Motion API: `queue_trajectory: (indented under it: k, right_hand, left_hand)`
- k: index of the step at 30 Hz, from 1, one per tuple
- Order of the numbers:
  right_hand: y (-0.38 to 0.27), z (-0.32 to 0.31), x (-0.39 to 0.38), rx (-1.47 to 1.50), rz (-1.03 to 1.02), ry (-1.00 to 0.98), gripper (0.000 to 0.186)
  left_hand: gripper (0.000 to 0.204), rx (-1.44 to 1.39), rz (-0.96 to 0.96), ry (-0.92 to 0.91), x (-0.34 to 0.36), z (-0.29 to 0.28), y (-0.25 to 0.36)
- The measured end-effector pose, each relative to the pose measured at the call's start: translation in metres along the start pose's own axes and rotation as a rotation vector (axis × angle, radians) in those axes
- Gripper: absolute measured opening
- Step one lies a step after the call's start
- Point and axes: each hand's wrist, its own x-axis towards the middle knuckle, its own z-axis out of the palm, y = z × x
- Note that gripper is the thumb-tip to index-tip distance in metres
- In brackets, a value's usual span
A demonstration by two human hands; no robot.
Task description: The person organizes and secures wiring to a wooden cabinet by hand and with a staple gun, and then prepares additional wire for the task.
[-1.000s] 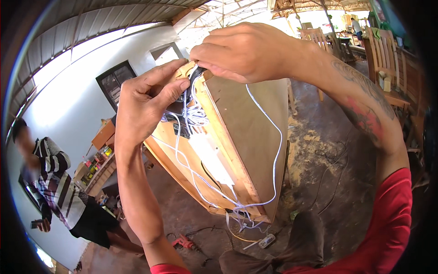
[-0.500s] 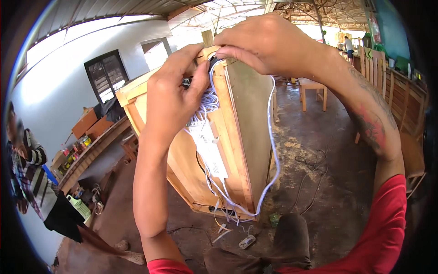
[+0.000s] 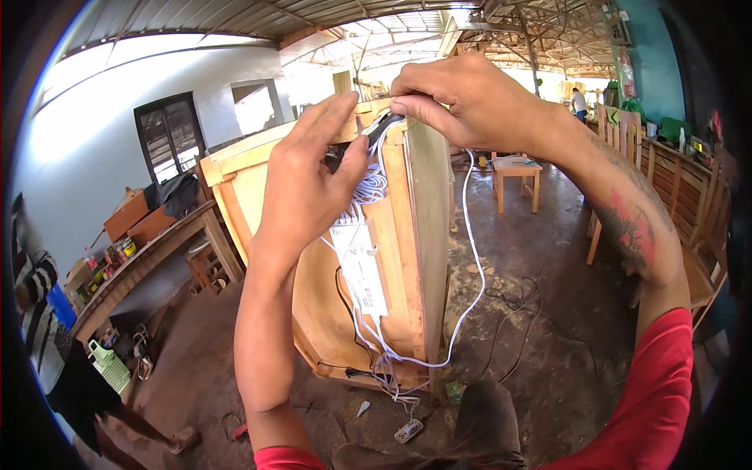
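Observation:
A wooden cabinet (image 3: 313, 313) stands tilted in front of me, its corner toward me. My left hand (image 3: 317, 168) lies at the cabinet's upper edge, fingers stretched and thumb apart, beside a dark part mostly hidden behind it. At the top corner my right hand (image 3: 446, 102) is closed, thumb and fingers pinching the white cable (image 3: 472, 235), which loops down along the cabinet's right side. Black-sheathed wires (image 3: 381, 124) run just below the right thumb. Under the hands hang a coil of thin white wires (image 3: 371, 186) and a white rectangular power unit (image 3: 360, 262) fixed to the wood.
A power strip (image 3: 408, 431) and loose dark cables (image 3: 509, 298) lie on the floor by my knee. A workbench (image 3: 149, 270) with boxes runs along the left wall; a person (image 3: 47, 313) stands near it. Wooden chairs (image 3: 627, 141) and a stool (image 3: 515, 176) are at right.
My view has shifted, and the cabinet's top sits slightly lower in it. Both hands stay at the upper corner; the left thumb and right fingertips have moved slightly right. The person at left has shifted further left.

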Motion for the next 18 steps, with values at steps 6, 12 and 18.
queue_trajectory:
  k: [6,12,18]
  right_hand:
    - [-0.002,0.002,-0.001,-0.025,-0.029,0.030,0.018]
    - [-0.003,0.004,-0.005,-0.038,-0.041,0.075,0.019]
    - [-0.007,0.010,-0.012,-0.048,-0.021,0.132,0.019]
  left_hand:
    - [0.040,-0.062,-0.156,0.067,-0.001,0.009,0.013]
    - [0.037,-0.184,-0.143,0.197,-0.008,0.024,0.005]
    - [0.037,-0.133,-0.122,0.181,-0.009,0.024,0.002]
